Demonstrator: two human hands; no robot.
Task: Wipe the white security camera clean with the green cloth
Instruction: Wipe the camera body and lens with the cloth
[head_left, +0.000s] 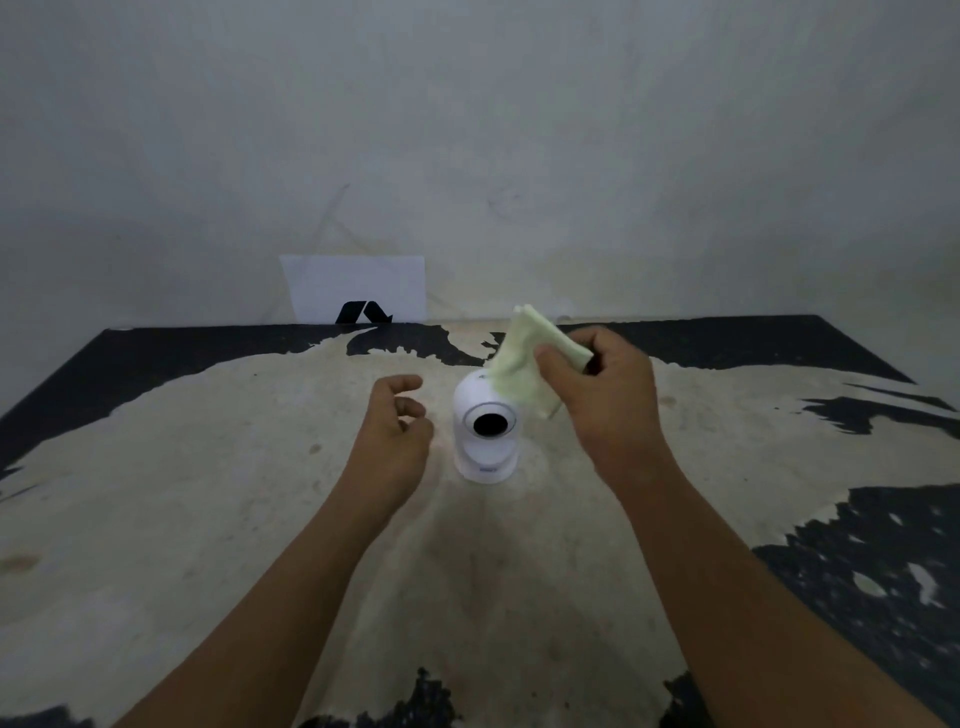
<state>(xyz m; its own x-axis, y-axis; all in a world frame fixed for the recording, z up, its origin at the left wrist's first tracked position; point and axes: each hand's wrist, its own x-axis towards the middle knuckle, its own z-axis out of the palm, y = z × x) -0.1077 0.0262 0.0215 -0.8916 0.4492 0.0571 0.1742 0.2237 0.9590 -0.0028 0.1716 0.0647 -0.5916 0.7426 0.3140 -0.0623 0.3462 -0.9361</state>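
The white security camera (485, 434) stands upright in the middle of the table, its dark round lens facing me. My right hand (610, 400) grips the pale green cloth (524, 358) between thumb and fingers, just right of and above the camera. The cloth hangs down and touches the camera's upper right side. My left hand (395, 431) hovers just left of the camera with its fingers loosely curled and apart, holding nothing and not touching the camera.
The worn table (234, 519) is pale with black patches along its edges. A white card (358, 286) with a black logo leans against the grey wall behind the table's far edge.
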